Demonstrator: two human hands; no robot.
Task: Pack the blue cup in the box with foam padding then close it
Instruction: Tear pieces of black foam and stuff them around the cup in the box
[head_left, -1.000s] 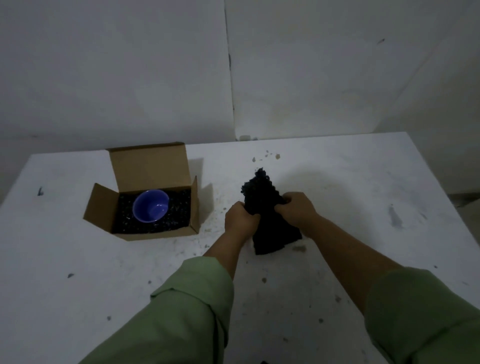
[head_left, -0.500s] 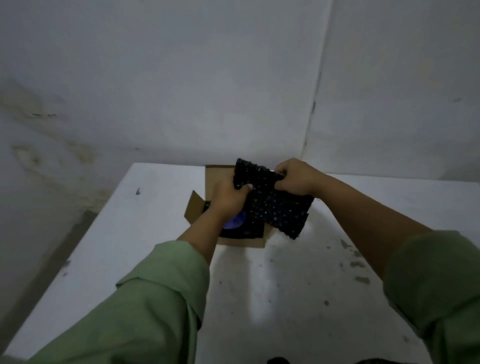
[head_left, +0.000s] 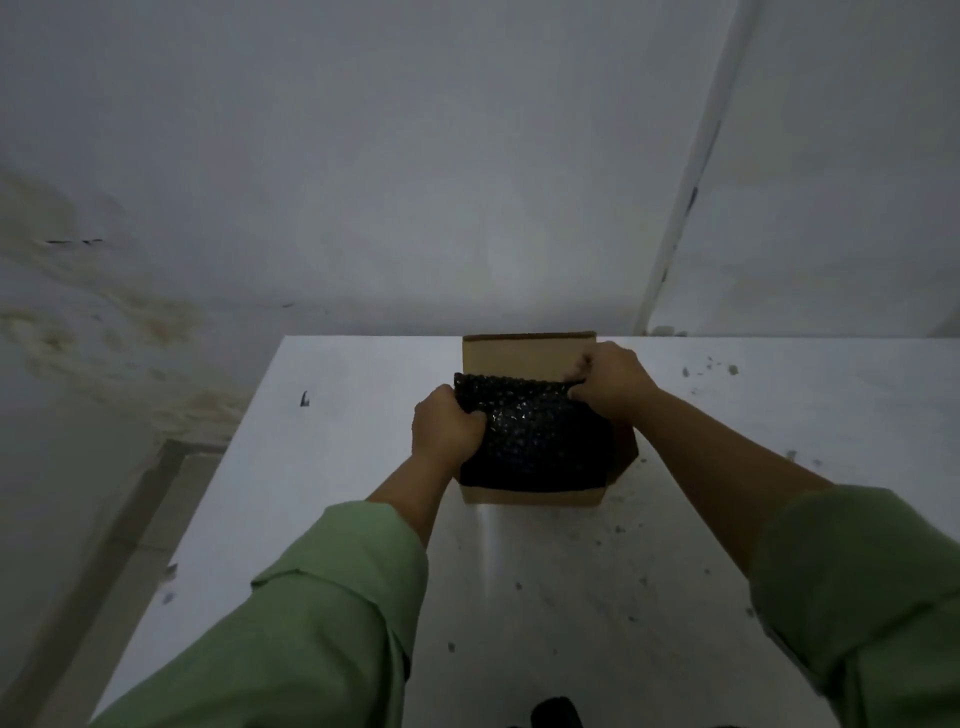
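A brown cardboard box (head_left: 530, 496) stands open on the white table, its back flap (head_left: 524, 353) upright. A black bubbly foam sheet (head_left: 540, 441) lies spread over the box's opening and covers the inside. The blue cup is hidden under it. My left hand (head_left: 447, 428) grips the sheet's left edge. At the sheet's far right corner, my right hand (head_left: 610, 382) pinches it against the back flap.
The white table (head_left: 337, 467) ends at a left edge with floor below. A grey wall rises just behind the box. Small dark crumbs (head_left: 706, 366) dot the table to the right. A dark object (head_left: 556, 712) shows at the bottom edge.
Both hands carried the foam sheet from the table's middle to the box and lowered it over the opening. The blue cup, seen earlier inside, is now covered.
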